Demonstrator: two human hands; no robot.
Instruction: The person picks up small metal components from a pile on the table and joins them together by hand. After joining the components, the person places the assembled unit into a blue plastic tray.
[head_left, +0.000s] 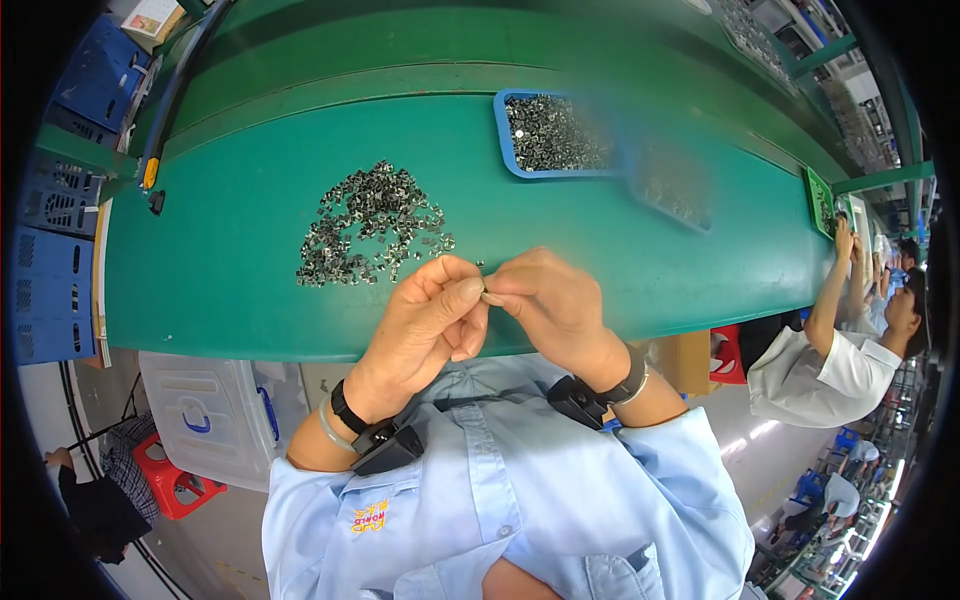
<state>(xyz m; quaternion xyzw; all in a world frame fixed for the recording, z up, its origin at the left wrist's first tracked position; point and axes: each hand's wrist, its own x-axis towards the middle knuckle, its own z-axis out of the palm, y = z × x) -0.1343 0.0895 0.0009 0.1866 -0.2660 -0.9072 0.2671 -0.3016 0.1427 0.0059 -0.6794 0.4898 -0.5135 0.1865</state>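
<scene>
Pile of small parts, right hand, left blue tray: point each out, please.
Pile of small parts (380, 200): head view, middle of the heap.
Right hand (556, 303): head view, back of the hand.
Left blue tray (505, 138): head view, left rim.

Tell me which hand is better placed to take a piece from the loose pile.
The left hand, probably: the pile of small parts lies just beyond it, on its side; the right hand sits farther away. Both pinch what looks like a tiny part, so neither looks free.
</scene>
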